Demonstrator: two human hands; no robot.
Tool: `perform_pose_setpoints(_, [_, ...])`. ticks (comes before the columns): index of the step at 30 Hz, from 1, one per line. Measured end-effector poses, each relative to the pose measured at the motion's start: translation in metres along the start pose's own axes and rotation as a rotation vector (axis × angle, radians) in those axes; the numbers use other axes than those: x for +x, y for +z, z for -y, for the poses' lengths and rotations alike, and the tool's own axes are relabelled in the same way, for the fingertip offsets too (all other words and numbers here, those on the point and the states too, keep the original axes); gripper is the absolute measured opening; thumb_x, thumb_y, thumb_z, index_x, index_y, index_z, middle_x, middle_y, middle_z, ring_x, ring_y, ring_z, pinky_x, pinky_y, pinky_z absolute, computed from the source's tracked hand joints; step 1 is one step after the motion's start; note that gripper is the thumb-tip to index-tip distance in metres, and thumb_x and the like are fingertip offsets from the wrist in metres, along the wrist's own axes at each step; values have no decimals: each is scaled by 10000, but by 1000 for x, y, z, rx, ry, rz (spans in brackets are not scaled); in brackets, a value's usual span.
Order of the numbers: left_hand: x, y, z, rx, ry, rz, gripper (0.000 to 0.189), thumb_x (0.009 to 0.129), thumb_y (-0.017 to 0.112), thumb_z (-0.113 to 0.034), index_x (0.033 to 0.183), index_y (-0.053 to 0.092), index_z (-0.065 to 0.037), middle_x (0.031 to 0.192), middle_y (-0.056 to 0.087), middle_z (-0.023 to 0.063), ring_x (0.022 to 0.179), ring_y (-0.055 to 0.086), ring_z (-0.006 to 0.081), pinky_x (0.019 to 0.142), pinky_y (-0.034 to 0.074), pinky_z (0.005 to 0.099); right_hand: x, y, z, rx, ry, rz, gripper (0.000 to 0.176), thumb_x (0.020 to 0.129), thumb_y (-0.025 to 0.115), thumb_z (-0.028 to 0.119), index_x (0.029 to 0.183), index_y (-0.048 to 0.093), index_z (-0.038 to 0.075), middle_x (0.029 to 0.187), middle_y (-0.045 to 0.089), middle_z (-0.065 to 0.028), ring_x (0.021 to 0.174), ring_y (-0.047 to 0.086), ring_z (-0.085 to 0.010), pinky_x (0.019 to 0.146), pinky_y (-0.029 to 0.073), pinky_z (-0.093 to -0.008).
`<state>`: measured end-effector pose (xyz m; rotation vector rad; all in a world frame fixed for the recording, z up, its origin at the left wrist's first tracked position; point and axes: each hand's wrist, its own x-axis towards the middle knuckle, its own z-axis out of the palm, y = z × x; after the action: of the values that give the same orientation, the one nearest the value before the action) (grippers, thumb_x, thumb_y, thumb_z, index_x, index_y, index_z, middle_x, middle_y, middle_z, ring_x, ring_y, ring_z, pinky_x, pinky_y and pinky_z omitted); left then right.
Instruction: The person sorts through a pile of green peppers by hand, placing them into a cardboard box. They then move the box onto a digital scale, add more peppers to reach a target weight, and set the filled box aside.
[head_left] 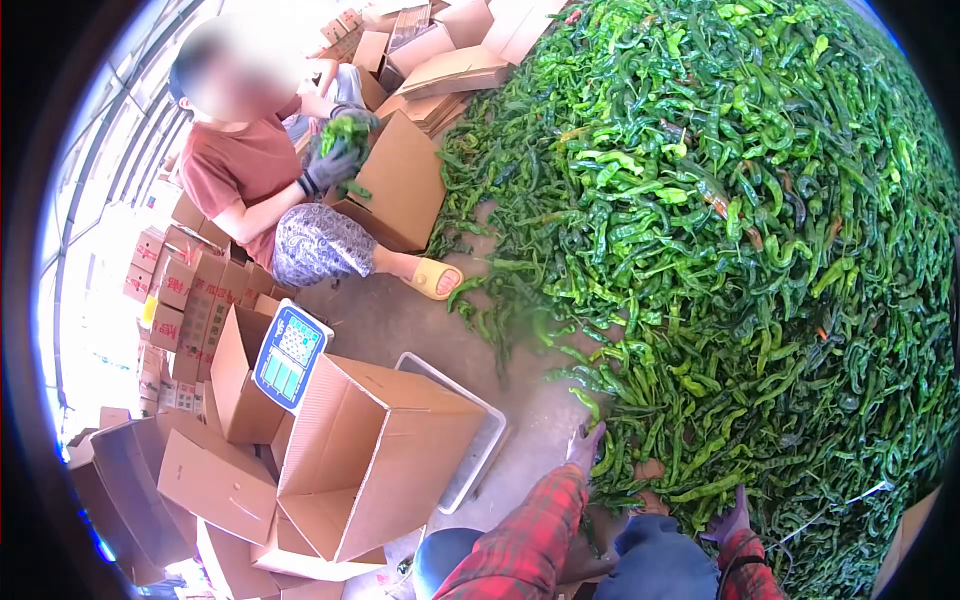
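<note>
A large heap of green peppers (760,250) covers the floor in front of me and to my right. At its near left edge my left hand (585,446), in a pale purple glove, touches the outermost peppers with its fingers stretched forward. My right hand (732,518), in a purple glove, lies against the near side of the heap, thumb and fingers apart. Some of its fingertips are hidden among the peppers. I make out nothing held in either hand.
An open cardboard box (420,455) stands tilted on a scale tray (490,450), beside the scale's blue display (291,357). Opposite, a seated person (235,165) with gloved hands holds peppers over another box (400,185). Stacked cartons (185,290) line the left.
</note>
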<state>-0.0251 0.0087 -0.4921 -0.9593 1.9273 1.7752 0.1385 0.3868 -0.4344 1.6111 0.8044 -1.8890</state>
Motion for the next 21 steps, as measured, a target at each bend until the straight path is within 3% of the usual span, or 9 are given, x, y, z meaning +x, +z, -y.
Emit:
perform_pose_setpoints(5, [-4,-1,-3,40,13,16,752,825,697,-526,1382,513,-55,1188,643,210,1070,619,280,926,477,372,-10,7,0,-18,-18,-16,1216,672,586,842,1540,194,87,1559,267,-177,1417,254,-415,1101,101,-679])
perform_pose_setpoints(11, [-10,0,-11,55,10,21,748,826,672,-557,1397,511,-101,1223,620,235,1124,595,331,971,451,414,-4,5,0,16,-3,-100,1188,671,592,840,1522,246,87,1544,273,-176,1401,271,-408,1088,148,-682])
perform_pose_setpoints(20, [-10,-3,-11,114,-9,48,754,819,660,-584,1399,510,-128,1286,564,267,1185,537,402,1011,423,445,-14,9,0,16,-16,-77,1163,666,623,826,1481,301,61,1480,350,-190,1336,357,-404,1065,211,-667])
perform_pose_setpoints(21, [-7,-3,-8,123,-7,48,760,819,656,-589,1404,504,-128,1294,558,267,1192,530,407,1017,418,448,-13,8,0,17,-8,-85,1190,668,624,824,1503,237,69,1508,309,-191,1356,340,-406,1068,195,-676])
